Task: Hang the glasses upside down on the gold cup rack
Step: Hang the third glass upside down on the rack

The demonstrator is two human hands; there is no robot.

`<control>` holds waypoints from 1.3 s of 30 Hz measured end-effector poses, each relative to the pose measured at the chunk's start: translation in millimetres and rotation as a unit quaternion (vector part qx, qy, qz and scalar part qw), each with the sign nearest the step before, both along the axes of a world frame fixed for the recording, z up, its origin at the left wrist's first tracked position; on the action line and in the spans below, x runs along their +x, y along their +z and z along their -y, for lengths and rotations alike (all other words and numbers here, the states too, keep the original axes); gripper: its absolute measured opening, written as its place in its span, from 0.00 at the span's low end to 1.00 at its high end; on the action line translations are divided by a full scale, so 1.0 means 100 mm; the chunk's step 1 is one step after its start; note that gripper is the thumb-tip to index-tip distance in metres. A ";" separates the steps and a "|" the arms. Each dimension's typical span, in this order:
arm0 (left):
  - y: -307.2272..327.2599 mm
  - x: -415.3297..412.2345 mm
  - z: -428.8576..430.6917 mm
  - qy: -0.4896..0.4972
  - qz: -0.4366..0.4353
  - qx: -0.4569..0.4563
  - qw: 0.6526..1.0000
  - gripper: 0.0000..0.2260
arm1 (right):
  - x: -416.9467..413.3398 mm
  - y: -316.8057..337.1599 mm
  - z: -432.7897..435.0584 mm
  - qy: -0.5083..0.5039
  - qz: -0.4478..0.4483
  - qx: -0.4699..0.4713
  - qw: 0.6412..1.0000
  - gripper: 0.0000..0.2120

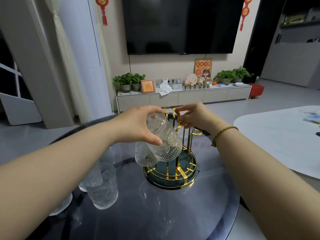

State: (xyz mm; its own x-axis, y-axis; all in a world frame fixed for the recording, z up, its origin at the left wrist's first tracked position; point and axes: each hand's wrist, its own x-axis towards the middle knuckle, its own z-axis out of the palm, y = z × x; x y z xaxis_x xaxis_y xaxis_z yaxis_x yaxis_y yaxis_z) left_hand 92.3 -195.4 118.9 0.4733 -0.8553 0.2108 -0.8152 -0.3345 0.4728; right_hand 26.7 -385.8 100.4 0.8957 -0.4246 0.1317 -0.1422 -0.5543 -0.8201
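Observation:
The gold cup rack (189,172) stands on a round dark glass table, with a teal tray at its base. My left hand (136,125) holds an embossed clear glass (167,142) upside down and tilted over the rack's left side. A second glass (144,155) hangs upside down on a prong just below and left of it. My right hand (194,115) pinches the rack's gold top handle (178,121). More upright glasses (102,187) stand on the table at the lower left, partly hidden under my left forearm.
The dark round table (155,213) fills the foreground. A white table (277,135) lies to the right. Beyond are a TV cabinet (183,96) with plants and a red stool (256,90).

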 end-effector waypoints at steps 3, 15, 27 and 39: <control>-0.05 -0.04 0.10 -0.013 0.015 0.020 1.000 0.37 | 0.00 -0.03 0.01 0.001 0.006 0.003 1.000 0.15; -0.30 -0.03 0.46 -0.028 0.049 0.120 0.991 0.39 | 0.02 -0.07 0.04 0.016 0.014 -0.029 0.999 0.17; -0.36 -0.05 0.58 -0.047 0.062 0.164 0.983 0.36 | 0.00 -0.06 0.00 0.023 0.018 -0.016 0.999 0.18; -0.44 -0.06 0.50 -0.045 0.046 0.144 0.988 0.33 | -0.02 -0.10 -0.02 0.022 0.018 -0.037 0.999 0.20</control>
